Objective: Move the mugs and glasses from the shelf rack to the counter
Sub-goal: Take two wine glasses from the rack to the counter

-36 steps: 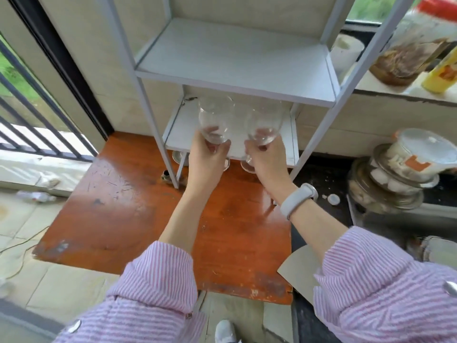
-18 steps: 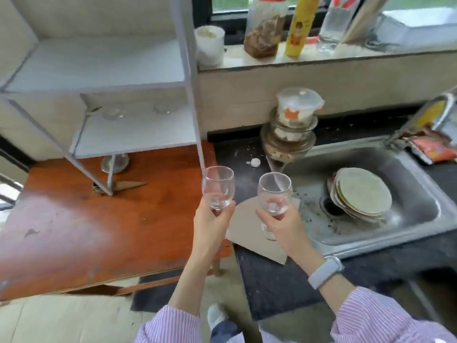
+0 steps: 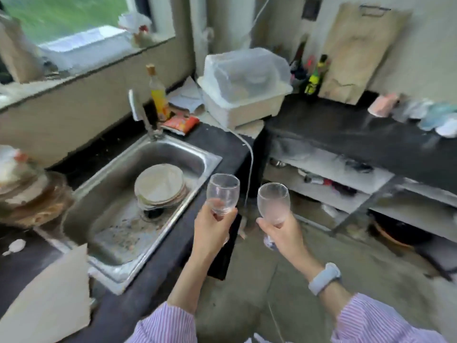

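A: What are the hands doing?

B: The left hand grips a clear wine glass low on its bowl. The right hand grips a second wine glass the same way. Both glasses are upright, in the air, near each other but apart.

A: Where are they?

B: Over the floor, just past the edge of the dark counter beside the sink, which holds a stack of plates. Another dark counter lies ahead on the right, with blurred cups at its back
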A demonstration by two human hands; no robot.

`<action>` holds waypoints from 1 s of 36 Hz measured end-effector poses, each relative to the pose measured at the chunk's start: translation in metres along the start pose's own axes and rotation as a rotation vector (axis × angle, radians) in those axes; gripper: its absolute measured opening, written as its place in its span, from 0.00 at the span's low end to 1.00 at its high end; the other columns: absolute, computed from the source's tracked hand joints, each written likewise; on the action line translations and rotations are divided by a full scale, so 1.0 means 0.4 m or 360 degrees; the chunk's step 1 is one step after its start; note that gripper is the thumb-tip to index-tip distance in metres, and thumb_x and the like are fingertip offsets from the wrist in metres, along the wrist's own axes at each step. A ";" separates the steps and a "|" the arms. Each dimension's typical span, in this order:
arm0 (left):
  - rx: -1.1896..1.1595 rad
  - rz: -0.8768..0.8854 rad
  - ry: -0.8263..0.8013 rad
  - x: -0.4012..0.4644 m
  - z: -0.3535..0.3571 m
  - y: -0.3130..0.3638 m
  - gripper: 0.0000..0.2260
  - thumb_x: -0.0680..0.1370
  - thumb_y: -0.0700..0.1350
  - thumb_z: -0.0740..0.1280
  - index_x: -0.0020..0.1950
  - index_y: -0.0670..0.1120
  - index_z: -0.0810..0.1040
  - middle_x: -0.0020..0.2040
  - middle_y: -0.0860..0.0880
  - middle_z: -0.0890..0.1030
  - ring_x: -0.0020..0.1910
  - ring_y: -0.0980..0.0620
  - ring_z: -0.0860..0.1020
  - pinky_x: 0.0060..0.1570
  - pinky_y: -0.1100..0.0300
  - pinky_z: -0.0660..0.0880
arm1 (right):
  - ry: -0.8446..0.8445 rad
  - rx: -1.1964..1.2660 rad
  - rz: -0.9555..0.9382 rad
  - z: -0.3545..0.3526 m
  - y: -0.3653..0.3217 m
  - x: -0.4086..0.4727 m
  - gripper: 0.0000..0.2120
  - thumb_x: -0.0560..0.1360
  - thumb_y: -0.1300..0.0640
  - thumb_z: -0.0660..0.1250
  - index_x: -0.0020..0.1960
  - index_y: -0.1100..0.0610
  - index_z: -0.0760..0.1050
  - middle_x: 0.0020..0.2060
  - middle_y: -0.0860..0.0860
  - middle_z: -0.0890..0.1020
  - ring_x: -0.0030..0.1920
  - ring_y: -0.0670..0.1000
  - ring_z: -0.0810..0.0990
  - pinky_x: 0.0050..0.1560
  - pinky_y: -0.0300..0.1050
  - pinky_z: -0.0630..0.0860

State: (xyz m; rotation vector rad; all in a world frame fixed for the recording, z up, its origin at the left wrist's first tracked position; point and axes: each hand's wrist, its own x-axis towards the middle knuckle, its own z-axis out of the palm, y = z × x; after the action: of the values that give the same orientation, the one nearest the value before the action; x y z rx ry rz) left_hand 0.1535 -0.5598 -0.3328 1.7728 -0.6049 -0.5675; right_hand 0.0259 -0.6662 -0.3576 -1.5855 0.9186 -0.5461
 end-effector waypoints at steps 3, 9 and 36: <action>0.0064 0.0059 -0.0224 0.030 0.163 0.060 0.09 0.71 0.47 0.70 0.40 0.56 0.70 0.35 0.52 0.79 0.30 0.58 0.77 0.30 0.71 0.70 | 0.0271 0.0009 0.0031 -0.156 0.031 0.012 0.11 0.71 0.59 0.71 0.45 0.54 0.69 0.30 0.49 0.74 0.23 0.39 0.73 0.29 0.33 0.69; 0.0099 0.0156 -0.0657 0.081 0.437 0.153 0.07 0.71 0.47 0.70 0.41 0.54 0.72 0.37 0.49 0.81 0.28 0.54 0.78 0.27 0.63 0.75 | 0.0730 0.0044 0.0073 -0.400 0.084 0.017 0.11 0.69 0.58 0.72 0.42 0.48 0.70 0.31 0.42 0.75 0.30 0.38 0.74 0.36 0.36 0.69; 0.0332 0.0270 -0.1277 0.698 1.480 0.416 0.06 0.72 0.45 0.70 0.43 0.51 0.72 0.35 0.51 0.79 0.27 0.53 0.78 0.29 0.61 0.75 | 0.1316 0.0099 0.0312 -1.220 0.218 0.653 0.10 0.70 0.56 0.71 0.40 0.49 0.69 0.28 0.42 0.74 0.29 0.38 0.74 0.32 0.29 0.67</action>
State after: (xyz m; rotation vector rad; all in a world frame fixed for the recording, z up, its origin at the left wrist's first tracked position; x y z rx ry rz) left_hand -0.0392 -1.2070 -0.3482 1.6220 -1.3897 -1.1382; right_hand -0.2200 -1.1697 -0.3671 -1.1797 1.6263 -1.1104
